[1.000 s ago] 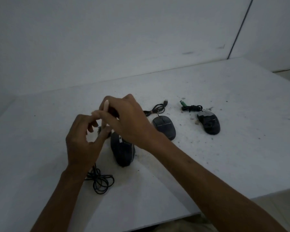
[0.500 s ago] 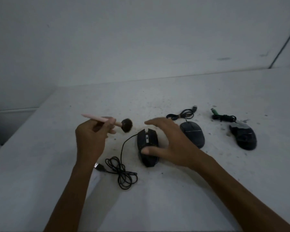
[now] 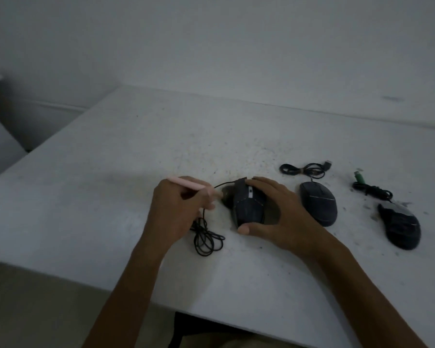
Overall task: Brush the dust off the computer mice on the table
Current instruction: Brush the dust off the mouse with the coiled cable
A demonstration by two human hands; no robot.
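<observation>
Three dark wired mice lie on the white table [image 3: 111, 197]. My right hand [image 3: 281, 219] grips the leftmost mouse [image 3: 249, 207] from its right side, thumb at its near end. My left hand [image 3: 178, 212] holds a pink-handled brush [image 3: 189, 184], whose dark bristles [image 3: 227, 197] touch that mouse's left flank. The mouse's black cable [image 3: 207, 239] is coiled just under my left hand. A second, oval mouse [image 3: 318, 205] sits to the right, and a third mouse [image 3: 401, 227] lies farther right.
Bundled cables with plugs [image 3: 304, 169] and a green connector [image 3: 359, 178] lie behind the two right mice. Dust and crumbs speckle the tabletop around them. The table's near edge runs diagonally below my forearms; a wall stands behind.
My right hand has come down and closed around the leftmost mouse. My left hand lowered the brush from mid-air until its bristles met the mouse's left side. The camera shifted left.
</observation>
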